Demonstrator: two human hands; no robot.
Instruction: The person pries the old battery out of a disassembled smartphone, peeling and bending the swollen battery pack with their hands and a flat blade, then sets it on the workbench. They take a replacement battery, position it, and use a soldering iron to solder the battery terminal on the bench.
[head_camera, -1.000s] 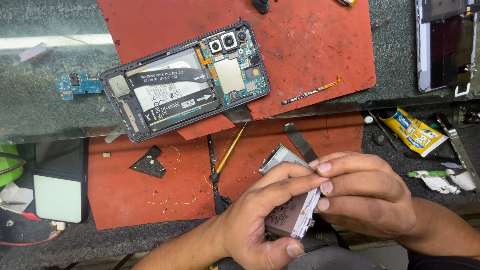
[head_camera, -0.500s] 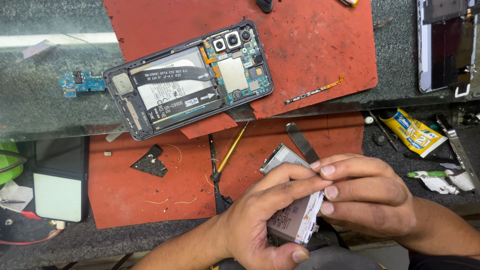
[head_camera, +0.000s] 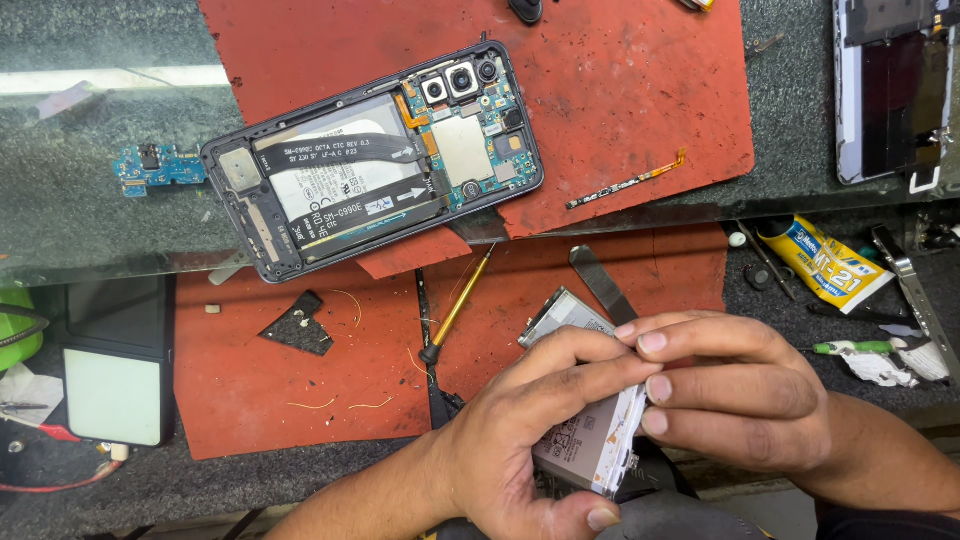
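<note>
Basically, head view: both hands work low at the frame's bottom edge, little room below them, open red mat (head_camera: 300, 390) to their left. Left hand (head_camera: 530, 445) is clamped around a flat silver battery (head_camera: 590, 440), thumb under, fingers over its top; right hand (head_camera: 740, 395) pinches the battery's right edge with curled fingertips. Versus half a second ago: grip unchanged, hands and battery hardly shifted. Opened phone (head_camera: 375, 160) lies well apart up on the upper red mat (head_camera: 620, 90), small blue circuit board (head_camera: 155, 168) left of it. Yellow-handled screwdriver (head_camera: 458, 305) and metal pry tool (head_camera: 603, 283) sit just beyond the hands; yellow glue tube (head_camera: 825, 262) to the right.
</note>
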